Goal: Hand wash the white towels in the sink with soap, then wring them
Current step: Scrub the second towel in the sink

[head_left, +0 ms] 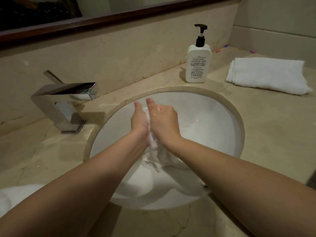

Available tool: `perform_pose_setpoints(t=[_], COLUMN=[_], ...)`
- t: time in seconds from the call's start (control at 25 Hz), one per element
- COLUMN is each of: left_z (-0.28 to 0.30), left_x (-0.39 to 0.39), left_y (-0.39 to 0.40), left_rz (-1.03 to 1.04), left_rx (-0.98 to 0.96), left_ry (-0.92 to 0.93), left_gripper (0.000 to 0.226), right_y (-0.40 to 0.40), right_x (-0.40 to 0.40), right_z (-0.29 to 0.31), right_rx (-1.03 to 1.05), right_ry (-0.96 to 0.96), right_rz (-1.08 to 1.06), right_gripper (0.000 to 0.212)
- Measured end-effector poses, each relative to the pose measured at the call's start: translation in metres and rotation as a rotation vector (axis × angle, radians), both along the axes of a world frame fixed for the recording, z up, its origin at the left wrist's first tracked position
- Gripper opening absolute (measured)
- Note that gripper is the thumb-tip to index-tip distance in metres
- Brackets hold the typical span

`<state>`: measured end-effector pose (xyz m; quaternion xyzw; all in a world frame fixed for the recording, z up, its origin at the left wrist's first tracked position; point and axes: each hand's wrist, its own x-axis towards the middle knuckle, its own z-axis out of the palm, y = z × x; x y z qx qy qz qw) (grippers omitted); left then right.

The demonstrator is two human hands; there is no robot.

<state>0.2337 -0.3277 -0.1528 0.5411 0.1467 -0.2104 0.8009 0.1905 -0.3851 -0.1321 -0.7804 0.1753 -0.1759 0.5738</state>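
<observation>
From the head camera, a round white sink (213,127) with a smooth glazed bowl sits under a beige, veined, polished stone surface (256,134). Both hands are held over the middle of the bowl, palms facing each other. The left hand (138,119) and the right hand (163,119) press a wet white towel (154,147) between them, fingers stretched out nearly straight and pointing away from the person. The towel is crumpled and soggy; a narrow strip shows between the palms, and a bunched, wrinkled tail hangs below the wrists toward the bottom of the bowl. The back of the right hand glistens with water or suds.

At the left of the bowl stands an angular chrome faucet (68,98) with a flat rectangular spout and a slanted lever on top. Behind the sink, on the right, a white soap bottle (198,65) of rounded rectangular shape stands upright, with a black pump head and small dark print on its front. Further right, well apart from the hands, a dry folded towel (268,76) of soft terry lies flat on the surface. At the lower left edge a blurred white cloth (18,194) lies on the surface, partly hidden by the left forearm. A dark wooden frame (119,17) runs along the wall above the stone backsplash.
</observation>
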Motion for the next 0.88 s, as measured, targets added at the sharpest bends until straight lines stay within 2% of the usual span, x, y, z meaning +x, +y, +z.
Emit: perform_pose_setpoints(t=[0.12,0.28,0.36,0.4,0.56,0.64,0.72,0.88], left_z=[-0.005,-0.005,-0.002,-0.003,-0.005,-0.004,-0.007,-0.006], left_x=[-0.002,0.001,-0.003,-0.004,0.001,-0.001,-0.002,0.003], left_y=[-0.007,0.002,-0.005,-0.009,0.001,-0.003,-0.01,0.0], left_rz=[-0.028,0.001,-0.028,-0.023,0.0,-0.03,-0.047,-0.001], left_rx=[0.082,0.02,0.035,0.072,0.006,0.029,0.112,0.119], left_ry=[-0.021,0.003,-0.032,-0.053,-0.028,-0.029,-0.085,-0.097], left_gripper=[0.08,0.069,0.069,0.073,0.069,0.07,0.079,0.076], right_y=[-0.013,0.004,-0.009,-0.014,0.006,-0.004,-0.013,-0.002], right_x=[0.008,-0.002,0.005,0.008,-0.007,-0.001,0.004,-0.001], right_z=[0.001,-0.001,0.004,0.005,0.0,0.004,0.005,0.0], right_rx=[0.074,-0.007,-0.056,-0.015,-0.005,-0.047,0.015,-0.013], right_ry=[0.02,-0.024,0.022,0.02,-0.04,-0.041,-0.043,-0.03], right_rz=[-0.166,-0.01,-0.102,-0.152,-0.017,-0.07,-0.161,-0.015], right_gripper=[0.063,0.063,0.063,0.063,0.064,0.063,0.064,0.067])
